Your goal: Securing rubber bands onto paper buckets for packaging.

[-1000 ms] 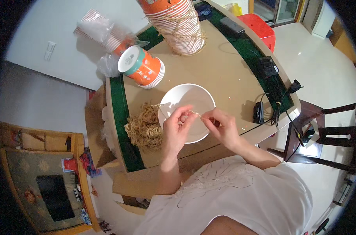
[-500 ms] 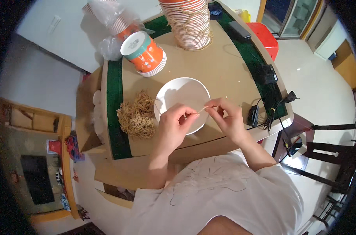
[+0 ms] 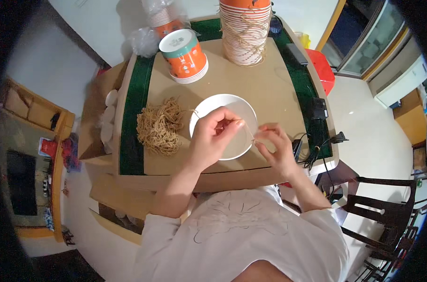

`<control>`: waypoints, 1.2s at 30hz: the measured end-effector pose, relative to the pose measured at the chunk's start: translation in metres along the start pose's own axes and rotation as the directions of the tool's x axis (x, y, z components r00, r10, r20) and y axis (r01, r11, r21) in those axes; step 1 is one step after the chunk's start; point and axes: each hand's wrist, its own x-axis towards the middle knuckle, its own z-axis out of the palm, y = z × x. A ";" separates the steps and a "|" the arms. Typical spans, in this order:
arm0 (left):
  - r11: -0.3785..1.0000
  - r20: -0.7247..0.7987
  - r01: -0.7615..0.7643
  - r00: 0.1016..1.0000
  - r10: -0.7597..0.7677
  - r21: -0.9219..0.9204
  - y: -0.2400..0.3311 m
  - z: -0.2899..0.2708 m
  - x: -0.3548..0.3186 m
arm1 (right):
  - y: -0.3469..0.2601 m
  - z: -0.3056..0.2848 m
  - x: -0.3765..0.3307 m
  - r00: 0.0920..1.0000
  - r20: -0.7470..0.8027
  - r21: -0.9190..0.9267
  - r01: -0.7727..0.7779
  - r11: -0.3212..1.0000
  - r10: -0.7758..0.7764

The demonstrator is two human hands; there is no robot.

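I could pass over the brown tabletop beyond the right hand, right of the white bowl, though the tall cup stack blocks the far middle. On the left, the twine heap and shorter cup stack obstruct; near right, black cables crowd the edge.

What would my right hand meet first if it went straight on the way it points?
The thin strand just ahead, then probably your left hand, above the white bowl; one view leaves the depth unclear.

My left fingers pinch a strand over the white bowl, right fingers just beside; tangled twine lies at the bowl's nine o'clock.
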 end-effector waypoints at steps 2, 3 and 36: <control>0.991 0.051 -0.028 0.998 0.022 0.128 -0.003 0.002 0.002 | -0.011 -0.018 0.017 0.989 0.145 0.052 -0.022 0.998 0.014; 0.975 0.094 -0.061 0.995 0.042 0.211 0.001 0.004 0.003 | -0.019 -0.019 0.028 0.988 0.158 0.048 -0.011 0.999 0.003; 0.652 0.334 0.713 0.700 -0.632 -0.259 -0.236 -0.062 -0.008 | 0.113 -0.019 0.053 0.527 0.841 0.350 -0.701 0.621 0.121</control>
